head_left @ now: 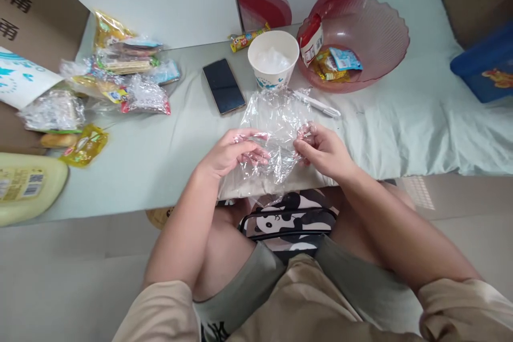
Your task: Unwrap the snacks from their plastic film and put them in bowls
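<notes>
A crinkled clear plastic bag lies spread near the table's front edge, between my hands. My left hand is at its left side, fingers apart and curved over the film. On the right, my right hand pinches the bag's edge between thumb and fingers. Just behind the bag stands a white paper cup with clear crumpled plastic inside. A white pen-like cutter rests beside the bag's upper right corner. To the left of the cup lies a dark-screened phone.
Packaged snacks are heaped at the left, near a pale yellow jug. A pink bowl holding packets stands at the back right. Boxes line the back. A blue container is far right. A panda-print bag sits between my legs.
</notes>
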The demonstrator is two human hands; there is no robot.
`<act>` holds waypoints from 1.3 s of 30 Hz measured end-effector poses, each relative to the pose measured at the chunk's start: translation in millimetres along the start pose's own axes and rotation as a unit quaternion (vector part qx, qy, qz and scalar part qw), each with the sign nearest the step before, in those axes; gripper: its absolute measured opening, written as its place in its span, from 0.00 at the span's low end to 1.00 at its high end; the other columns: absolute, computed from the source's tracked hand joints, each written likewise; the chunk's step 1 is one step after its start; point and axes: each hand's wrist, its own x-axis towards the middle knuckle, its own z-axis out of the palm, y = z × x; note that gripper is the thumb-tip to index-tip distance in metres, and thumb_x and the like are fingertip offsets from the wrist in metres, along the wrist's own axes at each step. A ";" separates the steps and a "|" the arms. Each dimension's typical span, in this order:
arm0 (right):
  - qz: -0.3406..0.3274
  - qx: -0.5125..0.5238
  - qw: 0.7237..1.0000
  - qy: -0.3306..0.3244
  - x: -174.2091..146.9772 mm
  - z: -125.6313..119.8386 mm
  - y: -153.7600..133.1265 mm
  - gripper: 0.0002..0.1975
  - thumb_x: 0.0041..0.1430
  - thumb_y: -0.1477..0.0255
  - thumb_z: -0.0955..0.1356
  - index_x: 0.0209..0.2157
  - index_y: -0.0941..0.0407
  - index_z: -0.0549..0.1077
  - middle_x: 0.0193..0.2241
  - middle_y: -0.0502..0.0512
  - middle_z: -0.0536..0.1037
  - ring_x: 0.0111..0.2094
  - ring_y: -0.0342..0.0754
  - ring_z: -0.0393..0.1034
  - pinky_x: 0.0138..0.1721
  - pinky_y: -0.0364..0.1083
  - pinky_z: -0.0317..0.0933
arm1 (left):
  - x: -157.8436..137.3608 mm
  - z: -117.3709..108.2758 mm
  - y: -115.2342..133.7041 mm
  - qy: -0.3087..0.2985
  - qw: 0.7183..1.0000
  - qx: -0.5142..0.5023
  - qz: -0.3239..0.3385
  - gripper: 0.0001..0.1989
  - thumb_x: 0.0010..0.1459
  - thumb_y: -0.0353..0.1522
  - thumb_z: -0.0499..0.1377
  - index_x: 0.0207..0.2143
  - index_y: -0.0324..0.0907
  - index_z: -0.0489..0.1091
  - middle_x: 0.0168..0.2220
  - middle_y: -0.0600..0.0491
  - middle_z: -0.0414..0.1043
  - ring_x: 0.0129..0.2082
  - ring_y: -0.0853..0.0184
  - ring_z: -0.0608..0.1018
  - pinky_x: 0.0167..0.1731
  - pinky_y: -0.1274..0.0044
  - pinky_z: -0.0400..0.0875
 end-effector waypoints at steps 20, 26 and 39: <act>0.046 0.007 0.999 0.003 11.2 -2.5 5.4 0.14 0.64 0.61 0.70 0.43 0.56 0.76 0.22 0.46 0.74 0.14 0.36 0.57 0.16 0.40 0.51 | 5.9 9.7 -1.8 0.085 0.993 0.077 0.007 0.21 0.58 0.36 0.65 0.53 0.46 0.71 0.22 0.57 0.76 0.15 0.69 0.75 0.14 0.81 0.63; 0.039 0.041 0.997 -0.044 9.4 -3.6 7.1 0.27 0.62 0.55 0.70 0.57 0.55 0.70 0.15 0.40 0.66 0.12 0.38 0.52 0.14 0.41 0.44 | 7.3 8.5 1.4 0.076 0.996 0.027 0.034 0.18 0.55 0.39 0.66 0.48 0.47 0.69 0.19 0.60 0.74 0.11 0.71 0.72 0.10 0.83 0.58; -0.156 0.115 0.979 -0.054 3.9 -11.8 8.5 0.15 0.64 0.56 0.69 0.34 0.50 0.83 0.35 0.53 0.81 0.40 0.48 0.75 0.46 0.49 0.69 | -6.4 -11.0 1.9 -0.015 0.994 -0.064 0.092 0.17 0.36 0.40 0.77 0.28 0.42 0.80 0.28 0.50 0.82 0.22 0.65 0.81 0.23 0.76 0.75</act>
